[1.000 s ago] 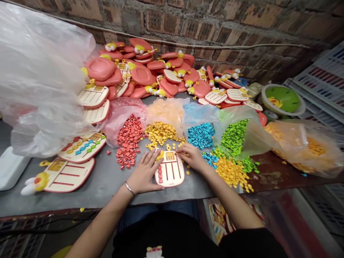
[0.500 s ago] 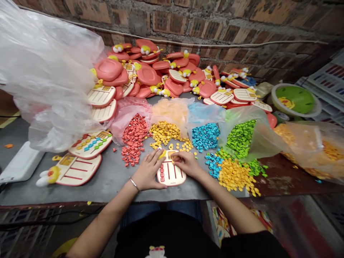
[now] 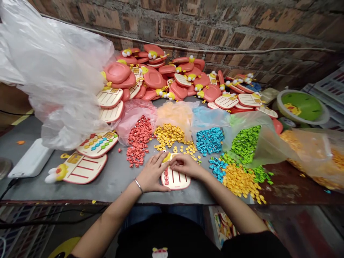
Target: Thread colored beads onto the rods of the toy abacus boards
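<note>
A small cream toy abacus board [image 3: 176,178] with red rails lies on the grey table in front of me, red beads strung on its left rail. My left hand [image 3: 152,172] rests on the board's left edge, fingers curved against it, steadying it. My right hand [image 3: 185,165] is pinched over the board's top, fingertips together; what they grip is too small to name. Just beyond the hands lie piles of red beads [image 3: 138,138], yellow beads [image 3: 170,135], blue beads [image 3: 209,139] and green beads [image 3: 245,139]. An orange-yellow bead pile [image 3: 239,181] sits to the right.
Two more boards, one beaded [image 3: 97,144] and one bare [image 3: 80,168], lie at the left beside a white tray [image 3: 30,162]. A big clear plastic bag [image 3: 51,75] looms at the left. Red toy shells [image 3: 161,77] are heaped against the brick wall. A green-lined bowl [image 3: 302,105] stands at the right.
My right hand came in from the yellow beads on the right to the top of the board and closed into a pinch. The left hand stayed on the board. The view shifted slightly.
</note>
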`<state>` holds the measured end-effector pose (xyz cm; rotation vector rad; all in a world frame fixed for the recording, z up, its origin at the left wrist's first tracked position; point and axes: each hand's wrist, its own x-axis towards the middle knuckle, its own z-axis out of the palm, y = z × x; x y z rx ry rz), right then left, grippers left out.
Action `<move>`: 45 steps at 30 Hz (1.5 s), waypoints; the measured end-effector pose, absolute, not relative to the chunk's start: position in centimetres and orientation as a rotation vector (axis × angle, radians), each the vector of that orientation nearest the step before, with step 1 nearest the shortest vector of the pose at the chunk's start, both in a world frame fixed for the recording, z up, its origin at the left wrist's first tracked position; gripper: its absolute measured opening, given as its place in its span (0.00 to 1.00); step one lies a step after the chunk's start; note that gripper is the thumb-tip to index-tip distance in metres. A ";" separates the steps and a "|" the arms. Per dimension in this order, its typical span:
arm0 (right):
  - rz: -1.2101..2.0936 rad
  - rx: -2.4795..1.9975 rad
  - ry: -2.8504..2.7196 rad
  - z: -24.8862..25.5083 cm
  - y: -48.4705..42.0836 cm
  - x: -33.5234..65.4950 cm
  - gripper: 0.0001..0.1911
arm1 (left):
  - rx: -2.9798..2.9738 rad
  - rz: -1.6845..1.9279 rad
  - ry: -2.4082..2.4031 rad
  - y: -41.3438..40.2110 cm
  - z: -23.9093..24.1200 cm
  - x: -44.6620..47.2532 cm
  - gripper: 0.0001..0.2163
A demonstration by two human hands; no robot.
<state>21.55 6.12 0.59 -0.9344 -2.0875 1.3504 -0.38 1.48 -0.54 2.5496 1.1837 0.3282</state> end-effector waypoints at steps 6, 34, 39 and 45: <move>0.735 -1.232 -2.187 0.6 11.2 19.6 0.04 | 2.554 0.304 1.159 1.3 -0.6 -0.6 0.45; 0.089 -1.121 -2.375 -1.4 5.2 25.0 0.11 | 2.565 0.314 1.215 1.1 -0.3 -0.3 0.50; 0.300 -1.080 -2.252 -1.4 4.5 25.0 0.10 | 2.573 0.254 1.275 1.3 -0.3 -0.3 0.54; 0.564 -0.919 -2.363 0.0 4.5 26.3 0.11 | 2.555 0.225 1.265 1.4 0.1 -0.2 0.54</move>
